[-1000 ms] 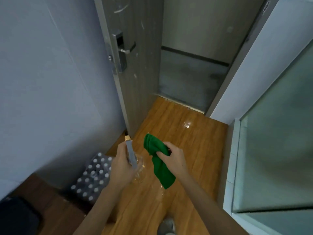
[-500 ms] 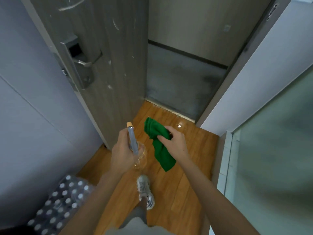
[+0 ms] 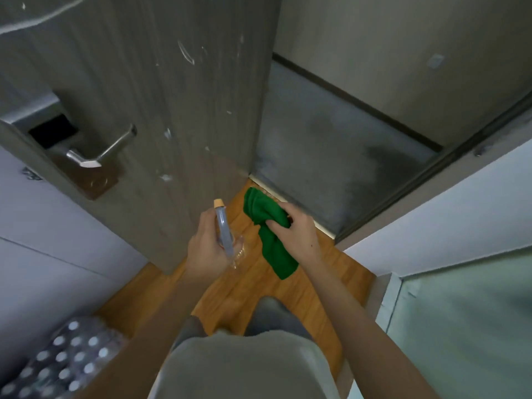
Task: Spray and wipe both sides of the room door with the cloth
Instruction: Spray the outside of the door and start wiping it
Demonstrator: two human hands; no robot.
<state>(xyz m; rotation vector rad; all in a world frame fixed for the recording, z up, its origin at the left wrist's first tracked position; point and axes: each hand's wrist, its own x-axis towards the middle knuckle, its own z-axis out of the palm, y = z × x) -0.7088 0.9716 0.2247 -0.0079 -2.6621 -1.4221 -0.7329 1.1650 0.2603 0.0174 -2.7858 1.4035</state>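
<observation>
The grey wood-grain room door (image 3: 172,90) stands open at the upper left, with white smears on its face and a metal lever handle (image 3: 100,152) on a lock plate. My left hand (image 3: 205,249) grips a clear spray bottle (image 3: 224,234) with a grey head and orange nozzle tip, pointing up beside the door's lower edge. My right hand (image 3: 296,234) holds a bunched green cloth (image 3: 267,226), whose tail hangs down below the fist. The two hands are close together, just apart.
Beyond the doorway lies a grey corridor floor (image 3: 345,156). A white wall (image 3: 431,220) and a frosted glass panel (image 3: 466,326) close the right side. A shrink-wrapped pack of bottles (image 3: 63,361) sits on the wooden floor (image 3: 288,292) at the lower left, beside the left wall.
I have walked up to the door, so it now fills the upper left. Both hands kept their grips and rose slightly toward the door's lower edge.
</observation>
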